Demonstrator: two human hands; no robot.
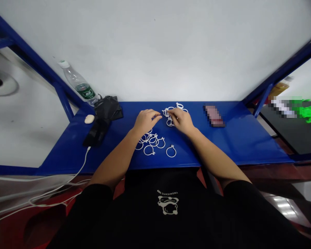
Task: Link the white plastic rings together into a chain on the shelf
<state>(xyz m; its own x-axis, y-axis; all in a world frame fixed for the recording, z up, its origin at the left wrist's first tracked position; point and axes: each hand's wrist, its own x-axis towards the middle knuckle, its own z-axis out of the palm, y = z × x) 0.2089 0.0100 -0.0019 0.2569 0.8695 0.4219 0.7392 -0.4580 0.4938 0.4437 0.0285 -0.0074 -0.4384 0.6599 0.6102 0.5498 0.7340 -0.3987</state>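
Note:
On the blue table lie several thin white plastic rings, each with a small forked tab. One loose group with a white ring (160, 143) sits near my left forearm, and a single white ring (171, 151) lies apart at the front edge. My left hand (146, 121) hovers left of the far group, thumb and forefinger a little apart with nothing visible between them. My right hand (181, 120) is closed, its fingertips pinching a white ring (166, 112). Behind and under it lie more rings, including an upright-looking ring (179, 105); some are partly hidden by the hand.
On the left of the blue table (238, 138) are a clear bottle (84, 90) with a green label, crumpled black plastic (110, 109), a cream rounded object (89, 119) and a white cable (84, 162). A pixelated phone-like object (214, 116) lies right. Blue frame bars flank the table.

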